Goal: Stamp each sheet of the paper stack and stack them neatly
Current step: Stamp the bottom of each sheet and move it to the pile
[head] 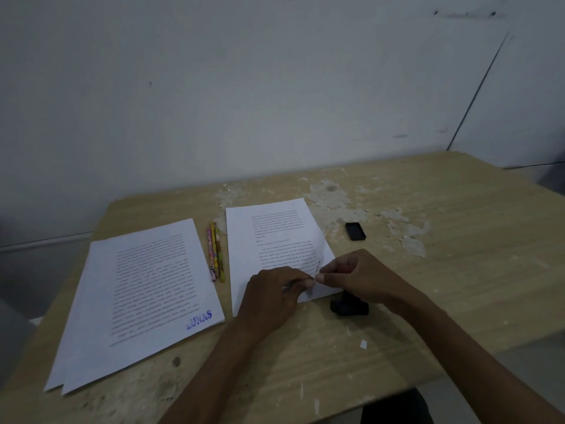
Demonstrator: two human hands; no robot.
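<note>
A wooden table (397, 301) with a worn, flaking top, seen from above by the person seated at it. Two hands meet over the near right corner of a printed sheet (275, 240) lying in the middle of the table. The left hand (272, 298) rests on the sheet's lower part, fingers curled, thumb and forefinger pinching the paper's edge. The right hand (354, 276) is just beside it, fingertips touching the left's, also pinching that lifted corner. A black stamp (348, 306) stands on the table just under the right wrist, touching neither hand's fingers. To the left lies a stack of printed sheets (146, 295), its top page stamped "LUNAS" in blue at the near right corner. Between the papers lie colourful pencils (215, 252). A small black case (355, 231) sits further back on the right
</note>
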